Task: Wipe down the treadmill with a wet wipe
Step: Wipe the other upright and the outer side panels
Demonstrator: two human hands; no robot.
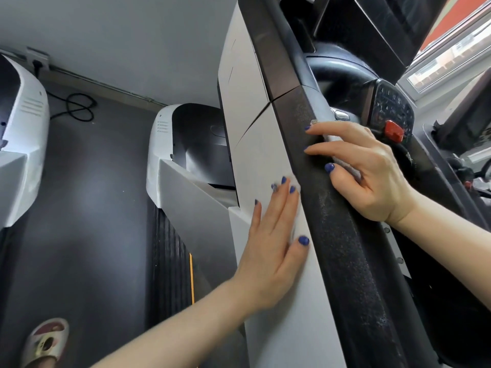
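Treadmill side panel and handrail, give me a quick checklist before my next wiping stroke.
1. Wet wipe under the left hand: ok, it shows past the fingers, pressed flat on the white side panel.
2. Second wipe under the right hand: ok, it peeks out beneath the fingers.
3. Right hand on the black handrail: ok.
4. Handrail clean: not ok, pale specks show on it.
5. Red stop button untouched: ok, it is apart from the right hand.
6. Wipes still wet: cannot tell.
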